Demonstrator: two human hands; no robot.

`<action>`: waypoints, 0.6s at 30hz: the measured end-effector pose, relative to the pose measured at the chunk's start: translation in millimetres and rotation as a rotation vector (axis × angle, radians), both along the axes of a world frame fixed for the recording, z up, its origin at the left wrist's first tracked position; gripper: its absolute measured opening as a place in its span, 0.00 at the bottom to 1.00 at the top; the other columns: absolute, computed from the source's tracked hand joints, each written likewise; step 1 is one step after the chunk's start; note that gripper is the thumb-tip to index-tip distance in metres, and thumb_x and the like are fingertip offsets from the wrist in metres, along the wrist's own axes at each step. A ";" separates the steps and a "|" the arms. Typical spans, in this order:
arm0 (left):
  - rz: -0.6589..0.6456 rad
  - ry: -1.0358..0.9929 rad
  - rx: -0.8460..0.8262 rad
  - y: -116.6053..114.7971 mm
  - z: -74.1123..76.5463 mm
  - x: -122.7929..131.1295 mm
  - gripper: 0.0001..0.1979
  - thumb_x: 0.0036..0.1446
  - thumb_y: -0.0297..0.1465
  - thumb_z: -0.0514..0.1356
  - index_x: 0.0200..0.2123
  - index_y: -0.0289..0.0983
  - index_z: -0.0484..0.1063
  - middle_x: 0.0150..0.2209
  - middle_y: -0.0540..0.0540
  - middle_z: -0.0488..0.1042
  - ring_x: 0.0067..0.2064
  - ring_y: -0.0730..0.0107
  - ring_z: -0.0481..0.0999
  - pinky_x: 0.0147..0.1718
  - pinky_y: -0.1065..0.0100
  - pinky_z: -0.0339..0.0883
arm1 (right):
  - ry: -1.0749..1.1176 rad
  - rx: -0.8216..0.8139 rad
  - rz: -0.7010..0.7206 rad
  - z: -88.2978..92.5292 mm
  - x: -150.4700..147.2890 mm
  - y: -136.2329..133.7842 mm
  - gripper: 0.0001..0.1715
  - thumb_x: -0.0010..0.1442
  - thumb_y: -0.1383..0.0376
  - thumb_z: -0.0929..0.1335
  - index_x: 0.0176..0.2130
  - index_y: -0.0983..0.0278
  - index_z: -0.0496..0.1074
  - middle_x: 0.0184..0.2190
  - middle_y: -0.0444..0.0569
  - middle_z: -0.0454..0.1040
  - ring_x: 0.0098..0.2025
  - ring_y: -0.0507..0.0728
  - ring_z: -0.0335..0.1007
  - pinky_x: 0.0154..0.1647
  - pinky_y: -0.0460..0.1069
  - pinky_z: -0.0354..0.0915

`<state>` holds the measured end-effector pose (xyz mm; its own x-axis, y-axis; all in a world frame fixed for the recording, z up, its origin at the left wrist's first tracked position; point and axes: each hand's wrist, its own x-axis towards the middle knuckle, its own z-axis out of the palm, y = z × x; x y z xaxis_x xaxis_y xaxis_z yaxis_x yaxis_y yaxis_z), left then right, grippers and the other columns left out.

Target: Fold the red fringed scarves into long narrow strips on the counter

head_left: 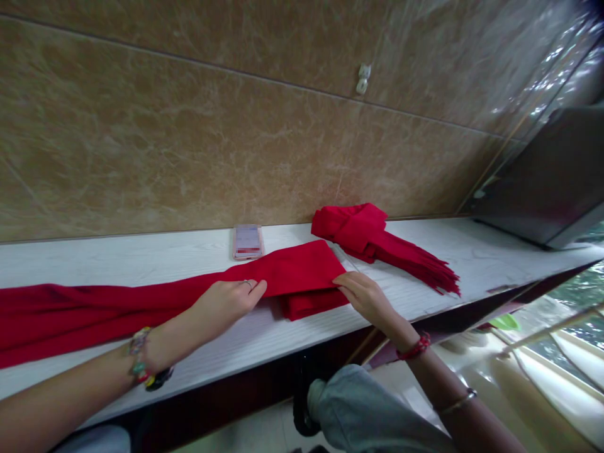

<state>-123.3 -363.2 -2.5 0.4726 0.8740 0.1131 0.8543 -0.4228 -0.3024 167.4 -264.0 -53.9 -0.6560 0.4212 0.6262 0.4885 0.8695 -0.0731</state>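
A long red scarf (pixel 174 294) runs along the white tabletop from the left edge of the view. Its right end is folded over itself in layers. With fingers pinched, my left hand (pixel 231 301) grips the near edge of the scarf around its middle. My right hand (pixel 363 296) pinches the corner of the folded end, thumb and fingers closed on the cloth. Behind and to the right lies a second red scarf (pixel 352 226), folded and crossed over, its fringed end spreading to the right. It is apart from both hands.
A phone (pixel 248 241) with a lit screen lies behind the scarf. A brown marbled wall (pixel 189 138) bounds the narrow tabletop (pixel 113 256) at the back. A large dark box-like object (pixel 542 176) stands at the right end. My knee (pixel 368 402) is below the front edge.
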 end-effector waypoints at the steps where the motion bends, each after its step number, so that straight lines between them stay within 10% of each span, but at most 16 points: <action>1: -0.022 0.008 -0.010 -2.6 -2.4 -0.4 0.24 0.50 0.13 0.47 0.49 0.34 0.65 0.41 0.38 0.73 0.39 0.62 0.75 0.33 0.65 0.69 | -0.011 0.002 0.013 0.5 0.9 0.3 0.12 0.60 0.69 0.60 0.39 0.64 0.70 0.36 0.52 0.74 0.40 0.55 0.69 0.41 0.52 0.66; 7: -0.119 0.077 -0.103 -7.9 -28.4 8.3 0.21 0.49 0.13 0.48 0.44 0.31 0.67 0.40 0.36 0.74 0.36 0.61 0.76 0.28 0.67 0.69 | -0.190 -0.014 0.074 -2.4 4.6 2.2 0.13 0.59 0.71 0.60 0.40 0.63 0.71 0.38 0.52 0.74 0.41 0.56 0.68 0.42 0.54 0.66; 14: -0.022 -0.061 -0.045 -3.5 16.4 -2.5 0.19 0.51 0.16 0.48 0.44 0.36 0.68 0.38 0.40 0.76 0.35 0.63 0.76 0.31 0.67 0.67 | -0.029 -0.006 0.021 2.8 3.3 0.9 0.13 0.60 0.68 0.59 0.40 0.62 0.70 0.36 0.52 0.74 0.40 0.56 0.69 0.42 0.54 0.66; 18: -0.066 -0.076 -0.099 -7.2 8.2 4.5 0.16 0.53 0.17 0.49 0.40 0.36 0.69 0.35 0.42 0.76 0.33 0.66 0.76 0.31 0.69 0.65 | -0.128 -0.033 0.074 3.8 5.3 -0.2 0.13 0.59 0.69 0.60 0.38 0.63 0.71 0.36 0.51 0.74 0.41 0.56 0.68 0.42 0.54 0.66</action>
<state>-118.9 -370.4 5.6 0.5231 0.8497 0.0658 0.8423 -0.5036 -0.1923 172.7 -264.2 -50.1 -0.7597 0.3879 0.5219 0.4304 0.9016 -0.0435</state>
